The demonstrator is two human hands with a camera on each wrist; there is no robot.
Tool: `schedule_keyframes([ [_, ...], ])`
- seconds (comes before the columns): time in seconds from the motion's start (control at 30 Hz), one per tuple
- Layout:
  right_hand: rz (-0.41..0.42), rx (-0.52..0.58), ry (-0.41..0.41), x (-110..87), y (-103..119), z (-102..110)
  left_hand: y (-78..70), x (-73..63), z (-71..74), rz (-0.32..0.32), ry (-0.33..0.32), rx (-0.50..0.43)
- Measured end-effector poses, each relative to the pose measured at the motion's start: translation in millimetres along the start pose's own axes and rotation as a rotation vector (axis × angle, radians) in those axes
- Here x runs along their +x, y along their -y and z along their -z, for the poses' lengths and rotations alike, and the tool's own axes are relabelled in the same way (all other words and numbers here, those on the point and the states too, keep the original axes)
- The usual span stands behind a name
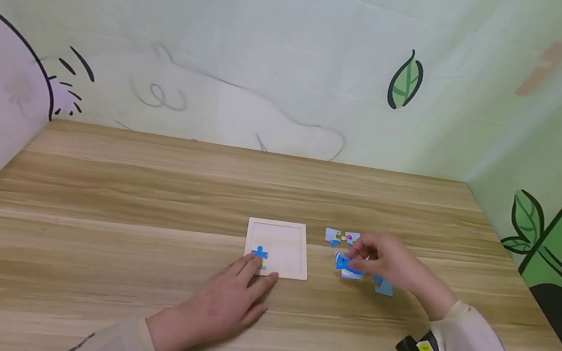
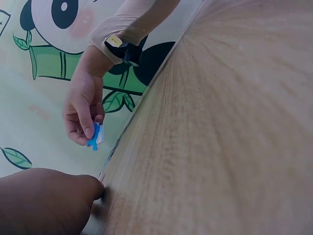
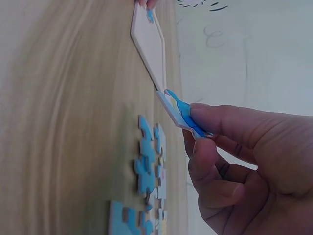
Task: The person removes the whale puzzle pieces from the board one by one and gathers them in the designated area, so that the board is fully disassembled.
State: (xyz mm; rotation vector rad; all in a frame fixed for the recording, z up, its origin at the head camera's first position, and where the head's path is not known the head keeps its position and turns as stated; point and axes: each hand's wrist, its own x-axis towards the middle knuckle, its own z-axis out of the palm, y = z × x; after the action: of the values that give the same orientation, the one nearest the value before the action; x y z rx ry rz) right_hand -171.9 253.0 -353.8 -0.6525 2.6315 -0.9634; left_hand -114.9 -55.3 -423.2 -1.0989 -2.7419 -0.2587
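Observation:
A white square puzzle board (image 1: 284,243) with a raised border lies on the table. One blue jigsaw piece (image 1: 260,252) sits in its lower left corner. My left hand (image 1: 223,299) rests there, fingertips on that piece and on the board's near edge, partly covering both. To the right of the board, my right hand (image 1: 387,262) pinches a blue and white jigsaw piece (image 3: 178,111) between thumb and fingers. In the right wrist view this piece is held tilted above the table. Several loose jigsaw pieces (image 3: 145,166) lie flat below that hand, some hidden by it in the head view.
The wooden table (image 1: 151,181) reaches back to a printed cloth wall (image 1: 224,41) with leaf and panda drawings. A black camera (image 1: 409,349) is strapped to the right wrist, close over the tabletop.

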Motion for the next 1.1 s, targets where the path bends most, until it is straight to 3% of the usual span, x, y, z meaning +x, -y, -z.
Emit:
schedule_keyframes([
  [0.3,-0.080,0.036,0.019,-10.7,-13,-3,0.1,-0.4,-1.0,0.009,-0.004,-0.007],
  [0.5,-0.089,0.028,0.019,-15.2,-20,-4,0.1,-0.2,-1.5,0.009,-0.004,-0.001],
  [0.77,-0.088,-0.111,-0.070,-17.8,-26,-11,-0.2,-0.5,-1.0,0.004,-0.011,0.002],
  [1.1,-0.118,-0.172,-0.112,-19.8,-28,-14,0.1,-0.6,-2.0,-0.006,-0.020,0.009],
])
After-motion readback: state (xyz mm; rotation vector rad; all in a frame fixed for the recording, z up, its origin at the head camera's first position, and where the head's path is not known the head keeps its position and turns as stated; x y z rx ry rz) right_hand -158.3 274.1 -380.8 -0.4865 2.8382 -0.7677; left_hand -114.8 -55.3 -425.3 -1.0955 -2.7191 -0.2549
